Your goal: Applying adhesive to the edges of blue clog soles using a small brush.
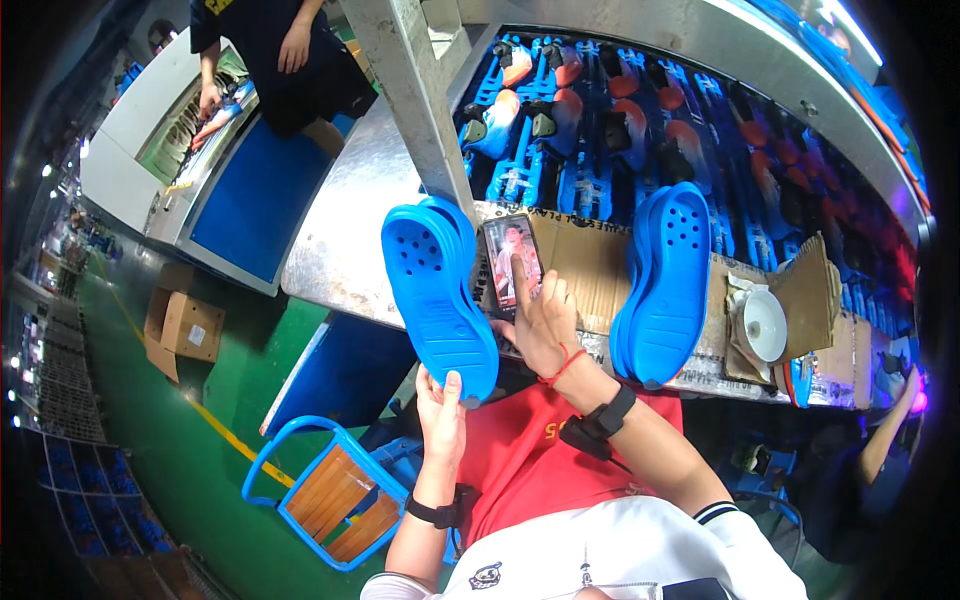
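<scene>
A pair of blue shoe soles point(425, 270), perforated at the toe, is tilted up over the bench's front edge. My left hand point(441, 415) grips its heel end, thumb on top and fingers underneath. My right hand point(547, 322) has its index finger stretched out onto the screen of a smartphone point(503, 270), which shows a picture of a person. The other fingers are loosely bent and hold nothing. To the right of that hand, a second pair of blue soles point(665, 290) rests on cardboard point(592, 270), nested together.
Behind the cardboard, a conveyor carries blue racks point(590, 195) with coloured shoe parts. A white round dish point(765, 325) stands at right. A metal post point(405, 90) rises beside the soles. A blue-framed chair point(335, 495) is at lower left. Other people work at far left and right.
</scene>
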The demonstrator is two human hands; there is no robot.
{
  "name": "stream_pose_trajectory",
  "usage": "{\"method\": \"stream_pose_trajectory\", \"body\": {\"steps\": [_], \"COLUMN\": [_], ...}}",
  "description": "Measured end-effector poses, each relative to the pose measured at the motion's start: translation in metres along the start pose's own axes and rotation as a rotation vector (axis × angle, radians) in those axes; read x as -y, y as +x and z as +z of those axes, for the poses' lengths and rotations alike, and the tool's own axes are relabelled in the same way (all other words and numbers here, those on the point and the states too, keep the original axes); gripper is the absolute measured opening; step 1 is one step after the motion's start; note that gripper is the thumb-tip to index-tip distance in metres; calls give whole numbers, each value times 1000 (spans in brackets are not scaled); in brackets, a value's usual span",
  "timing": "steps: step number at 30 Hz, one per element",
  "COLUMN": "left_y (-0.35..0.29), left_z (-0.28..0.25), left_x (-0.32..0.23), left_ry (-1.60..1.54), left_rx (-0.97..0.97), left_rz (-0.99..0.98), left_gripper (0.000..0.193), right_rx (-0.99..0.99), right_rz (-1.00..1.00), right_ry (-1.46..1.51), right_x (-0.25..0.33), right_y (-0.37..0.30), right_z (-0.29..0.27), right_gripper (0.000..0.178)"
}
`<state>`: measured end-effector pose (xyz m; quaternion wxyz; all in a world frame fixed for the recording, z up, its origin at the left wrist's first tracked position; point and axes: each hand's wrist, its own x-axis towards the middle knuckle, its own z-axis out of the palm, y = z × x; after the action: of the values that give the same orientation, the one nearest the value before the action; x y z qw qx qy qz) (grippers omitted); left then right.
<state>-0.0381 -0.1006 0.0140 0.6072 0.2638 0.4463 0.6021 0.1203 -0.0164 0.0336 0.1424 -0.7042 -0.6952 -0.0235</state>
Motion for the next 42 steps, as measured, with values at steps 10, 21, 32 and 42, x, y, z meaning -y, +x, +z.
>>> {"method": "stream_pose_trajectory", "body": {"steps": [10,21,32,42], "left_y": [-2,-22,-8,18], "left_z": [0,20,45,71], "left_x": [5,7,7,14], "left_ry": [16,48,42,59], "left_rx": [-15,-32,51,24], "left_rz": [17,63,-78,-99], "left_gripper": [51,56,58,65], "right_rx": [15,110,164,68], "right_rz": [88,194,219,183], "right_ry": [28,-72,-89,10], "right_x": [-8,-28,-35,-39], "right_y": [-5,-22,-21,-27], "right_z": [-14,-31,-30,-43], "right_gripper": [108,106,103,65]}}
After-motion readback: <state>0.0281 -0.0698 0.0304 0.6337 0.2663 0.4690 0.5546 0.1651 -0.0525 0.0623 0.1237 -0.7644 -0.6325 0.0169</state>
